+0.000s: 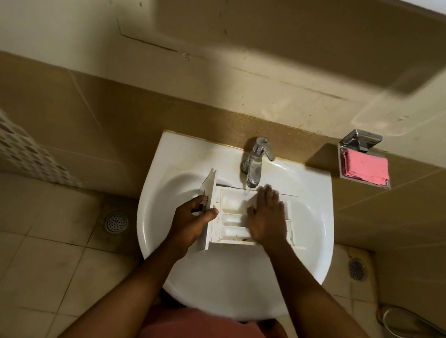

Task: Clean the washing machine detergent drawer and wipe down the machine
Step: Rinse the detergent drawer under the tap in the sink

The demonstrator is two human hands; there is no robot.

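- Inside one white ceramic basin [226, 286], one white plastic detergent drawer [233, 214] is being held.
- Left hand [192, 219] is gripping its front panel [209, 190]; right hand [266, 216] is pressing flat, fingers straight.

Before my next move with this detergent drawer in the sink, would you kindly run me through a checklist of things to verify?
1. Drawer held securely: left hand grips the front panel of the detergent drawer. Ok.
2. Water running: a stream falls from the tap onto the drawer's far edge. Ok.
3. Scrubbing hand in place: right hand lies flat on the compartments, fingers straight. Ok.
4. Drawer clean: brownish specks show along its near edge and front rim. Not ok.
5. Cloth ready for wiping: pink cloth sits folded in the wall holder. Ok.
6. Drain of the sink clear: hidden under the drawer. Cannot tell.
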